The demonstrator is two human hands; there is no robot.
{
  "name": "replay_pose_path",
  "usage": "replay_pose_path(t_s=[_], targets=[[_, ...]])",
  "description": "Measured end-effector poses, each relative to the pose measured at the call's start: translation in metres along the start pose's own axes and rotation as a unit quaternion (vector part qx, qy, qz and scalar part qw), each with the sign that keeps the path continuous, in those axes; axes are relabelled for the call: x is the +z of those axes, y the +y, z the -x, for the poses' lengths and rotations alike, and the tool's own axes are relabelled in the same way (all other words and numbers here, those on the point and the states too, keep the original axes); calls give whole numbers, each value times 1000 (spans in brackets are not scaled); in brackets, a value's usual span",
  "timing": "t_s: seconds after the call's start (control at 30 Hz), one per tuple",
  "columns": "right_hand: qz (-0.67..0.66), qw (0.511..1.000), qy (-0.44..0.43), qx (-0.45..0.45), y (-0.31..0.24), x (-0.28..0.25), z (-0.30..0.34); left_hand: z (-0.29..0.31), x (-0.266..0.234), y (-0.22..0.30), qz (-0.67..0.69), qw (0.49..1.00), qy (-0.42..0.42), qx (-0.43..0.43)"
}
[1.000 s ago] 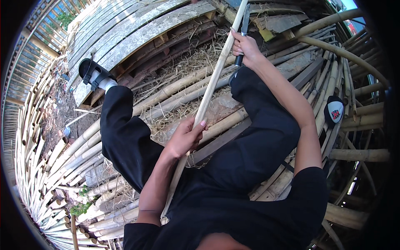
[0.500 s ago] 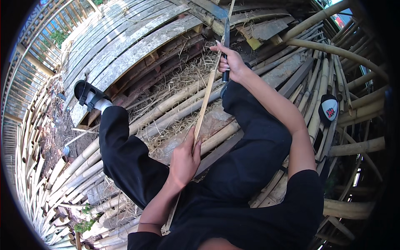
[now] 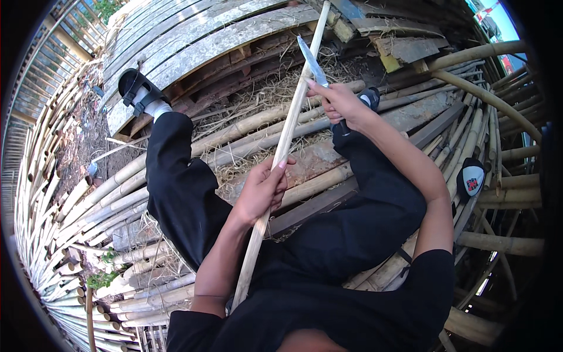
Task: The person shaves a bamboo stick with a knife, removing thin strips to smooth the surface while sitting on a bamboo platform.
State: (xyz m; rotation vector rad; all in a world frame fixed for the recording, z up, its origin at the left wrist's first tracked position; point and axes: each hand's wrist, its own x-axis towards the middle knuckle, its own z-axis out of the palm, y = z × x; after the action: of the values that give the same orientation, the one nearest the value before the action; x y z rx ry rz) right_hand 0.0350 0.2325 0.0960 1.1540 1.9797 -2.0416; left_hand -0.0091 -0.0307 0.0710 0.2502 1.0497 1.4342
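A long pale bamboo strip [image 3: 295, 111] slants from beside my waist up toward the wooden platform. My left hand [image 3: 263, 186] is wrapped round its lower half, with the thumb lying along the top. Farther up, my right hand [image 3: 345, 105] grips the dark handle of a knife [image 3: 312, 61]. The blade points up and to the left, and its tip is just right of the strip. My right thumb reaches toward the strip's edge near the base of the blade; whether it touches is hard to tell.
A slatted wooden platform [image 3: 193, 36] stands ahead, with straw-like shavings [image 3: 249, 100] below its edge. Bamboo poles [image 3: 126, 199] lie stacked at the left and under my legs. Thicker bamboo poles [image 3: 498, 243] cross at the right, near a black-and-white object [image 3: 471, 179].
The strip now shows a broader face, and its lower end has come into sight. The knife has tilted leftward from nearly upright. My left hand sits a little higher in view.
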Motion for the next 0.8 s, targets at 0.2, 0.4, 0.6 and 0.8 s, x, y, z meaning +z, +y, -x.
replay_pose_path(t_s=[0.2,0.4,0.6,0.8], targets=[[-122,991,-49,29,23,30,-28,-12,-2,-1,-17,999,34,2],[-113,992,-40,50,37,43,-41,-14,-5,-3,-79,994,76,-11],[-99,994,13,45,58,58,-34,-8,-10,-8,-82,993,57,-63],[-106,992,13,73,83,46,-46,-17,-11,-19,-64,993,53,-84]])
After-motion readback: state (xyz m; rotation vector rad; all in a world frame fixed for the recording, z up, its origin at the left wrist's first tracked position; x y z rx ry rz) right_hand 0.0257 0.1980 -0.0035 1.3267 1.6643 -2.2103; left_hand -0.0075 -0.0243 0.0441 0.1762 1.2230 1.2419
